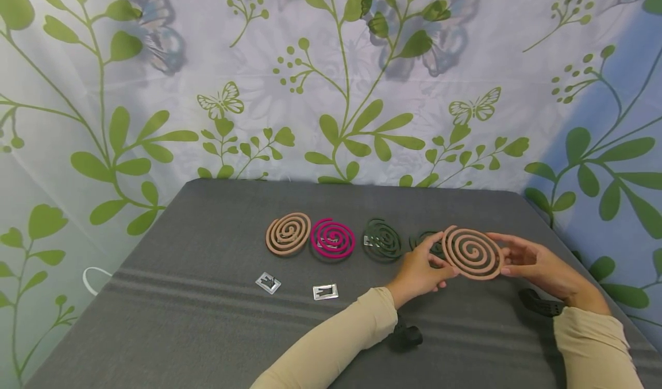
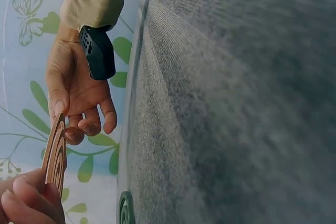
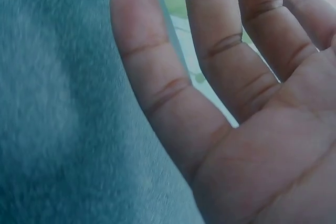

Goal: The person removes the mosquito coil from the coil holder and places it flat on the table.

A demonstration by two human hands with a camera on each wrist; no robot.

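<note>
A brown mosquito coil (image 1: pixel 472 252) is held up off the table at the right, its flat spiral facing the head camera. My left hand (image 1: pixel 421 267) pinches its left edge, while my right hand (image 1: pixel 543 265) grips the opposite edge between thumb and fingers. Seen nearly edge-on in the left wrist view, the same coil (image 2: pixel 55 156) spans between the left hand (image 2: pixel 29 200) and the right hand (image 2: pixel 81 85). In the right wrist view the right hand's palm and fingers (image 3: pixel 152 51) fill the frame; the coil is out of sight there. A dark green coil (image 1: pixel 437 245) lies partly hidden behind the left hand.
Along the grey table (image 1: pixel 181 331) lie another brown coil (image 1: pixel 288 234), a magenta coil (image 1: pixel 333 238) and a dark green coil (image 1: pixel 383 238), metal pieces showing through them. Nearer stand two loose metal coil stands (image 1: pixel 268 282), apart from each other. A leaf-patterned curtain (image 1: pixel 310 90) hangs behind.
</note>
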